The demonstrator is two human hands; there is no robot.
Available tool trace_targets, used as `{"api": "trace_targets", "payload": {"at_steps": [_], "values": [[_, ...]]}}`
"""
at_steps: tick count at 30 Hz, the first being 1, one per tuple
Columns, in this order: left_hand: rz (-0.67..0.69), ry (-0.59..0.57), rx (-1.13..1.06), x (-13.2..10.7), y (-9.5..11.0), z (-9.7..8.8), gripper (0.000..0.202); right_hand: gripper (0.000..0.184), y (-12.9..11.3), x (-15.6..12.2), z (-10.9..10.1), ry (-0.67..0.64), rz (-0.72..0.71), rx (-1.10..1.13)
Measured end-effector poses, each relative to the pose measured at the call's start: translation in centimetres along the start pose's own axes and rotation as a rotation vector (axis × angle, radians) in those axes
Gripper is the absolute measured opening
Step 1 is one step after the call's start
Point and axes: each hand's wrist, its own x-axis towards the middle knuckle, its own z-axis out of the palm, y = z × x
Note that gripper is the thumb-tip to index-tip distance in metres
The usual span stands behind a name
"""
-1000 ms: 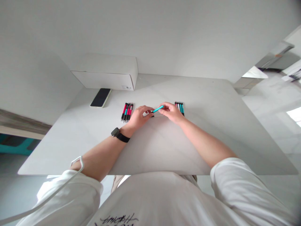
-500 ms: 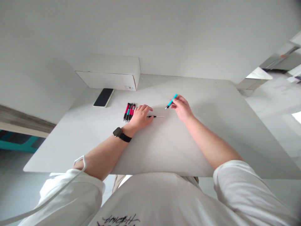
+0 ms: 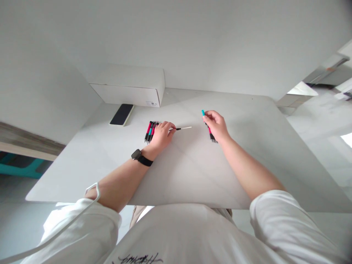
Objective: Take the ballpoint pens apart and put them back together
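Note:
My left hand (image 3: 162, 134) is closed in a pinch on a thin whitish pen refill (image 3: 186, 128) with a black part at its near end, just over the table. Beside and partly under that hand lies a row of several pens (image 3: 149, 132), pink-red or turquoise with black grips. Over to the right, my right hand (image 3: 216, 124) grips a turquoise pen (image 3: 203, 113); only its upper end shows, the rest hidden by the fingers. Just below those fingers, a second group of pens (image 3: 211, 135), pink-red and black, lies partly covered by the hand.
A phone (image 3: 121, 114) with a dark screen lies on the white table (image 3: 187, 176) at the left. Behind it a white box (image 3: 126, 94) stands against the wall. A pale cable (image 3: 68, 220) runs along my left sleeve.
My right hand has shifted slightly, swinging the turquoise pen more upright, and pens now show beneath it. My left fingers have closed on the refill and tilted its far end upward.

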Motion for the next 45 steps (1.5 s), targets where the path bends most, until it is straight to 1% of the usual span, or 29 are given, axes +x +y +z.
{"api": "trace_targets", "payload": {"at_steps": [3,6,9,13,20,27,31,36,45], "values": [[-0.046,0.053,-0.057,0.2,0.0,-0.2,0.013,0.020,0.0,-0.4,0.0,-0.041,-0.130,-0.272],[-0.063,0.081,-0.056,0.2,0.0,-0.3,0.011,0.015,0.1,-0.9,0.3,-0.119,-0.225,-0.444],[-0.053,0.081,-0.041,0.2,0.1,-0.3,0.012,0.015,0.0,-1.2,0.6,-0.182,-0.252,-0.550],[-0.041,0.073,-0.036,0.2,0.2,-0.3,0.011,0.016,-0.3,-1.3,0.7,-0.186,-0.257,-0.647],[-0.037,0.054,-0.037,0.2,0.3,-0.3,0.009,0.017,-0.3,-1.4,0.8,-0.219,-0.271,-0.750],[-0.016,0.010,0.009,-0.1,1.3,-0.5,0.009,0.017,-0.8,-2.2,1.6,-0.252,-0.324,-0.859],[0.004,-0.014,0.001,-0.2,1.8,-0.5,0.010,0.016,-1.2,-2.7,2.2,-0.281,-0.355,-0.865],[0.021,-0.035,-0.039,-0.2,1.8,-0.2,0.011,0.016,-1.6,-3.1,2.7,-0.316,-0.375,-0.839],[0.006,-0.067,-0.090,-0.1,1.7,-0.2,0.014,0.018,-1.7,-3.1,2.6,-0.328,-0.385,-0.817]]}}
